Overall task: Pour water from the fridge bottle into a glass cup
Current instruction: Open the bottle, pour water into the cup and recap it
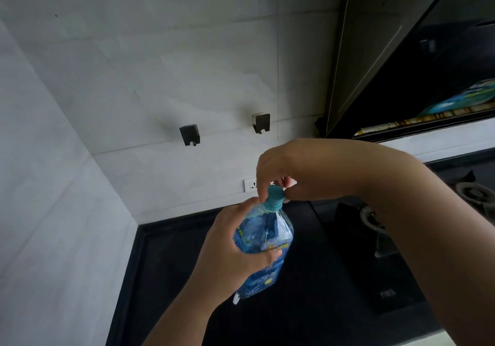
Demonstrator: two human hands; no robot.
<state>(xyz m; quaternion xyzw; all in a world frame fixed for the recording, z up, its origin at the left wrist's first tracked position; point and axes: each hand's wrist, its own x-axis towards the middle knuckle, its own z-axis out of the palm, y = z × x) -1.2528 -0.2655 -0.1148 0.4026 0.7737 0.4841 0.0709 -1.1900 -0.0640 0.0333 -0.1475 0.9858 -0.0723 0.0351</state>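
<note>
Head view: left hand (235, 249) grips bottle (263, 236); right hand (302, 169) fingers pinch cap (276, 194).

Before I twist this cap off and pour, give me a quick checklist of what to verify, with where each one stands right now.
1. Bottle firmly held: ok, the left hand grips its body.
2. Grip on the cap: ok, the right hand pinches it with its fingertips.
3. Cap off: not ok, it sits on the neck.
4. Glass cup ready: not ok, none is in view.
5. Surface below: ok, the bottle is above the dark countertop, left of the gas stove.
6. Water level in the bottle: cannot tell, the blue label hides it.
</note>
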